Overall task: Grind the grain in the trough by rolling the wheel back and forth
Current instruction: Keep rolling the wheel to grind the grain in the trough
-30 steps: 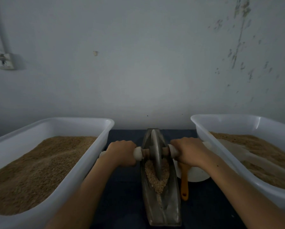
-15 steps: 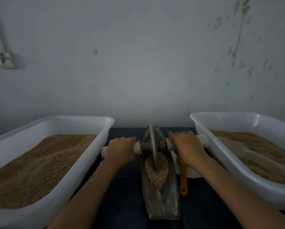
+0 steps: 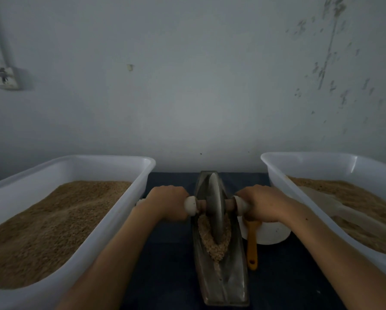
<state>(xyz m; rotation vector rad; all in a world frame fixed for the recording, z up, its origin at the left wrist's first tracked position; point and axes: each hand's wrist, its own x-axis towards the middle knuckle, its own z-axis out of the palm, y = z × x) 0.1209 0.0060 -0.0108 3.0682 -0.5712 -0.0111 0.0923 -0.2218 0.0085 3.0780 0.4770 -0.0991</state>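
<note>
- Head view: trough lies lengthwise between two white tubs, both just beside the hands.
- Left hand and right hand each grip the axle either side of the wheel.
- Wheel upright, mid-trough, in pale grain.
- Dark bench, scuffed grey wall.

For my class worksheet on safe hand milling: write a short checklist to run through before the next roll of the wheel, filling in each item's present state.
1. Left hand grips its handle end: ok.
2. Right hand grips the other handle end: ok.
3. Wheel sits upright in the trough: ok.
4. Grain lies in the wheel's path: ok.
5. Fingers are apart from the wheel's edge: ok.
6. Orange-handled tool beside the trough touches it: cannot tell.
</note>
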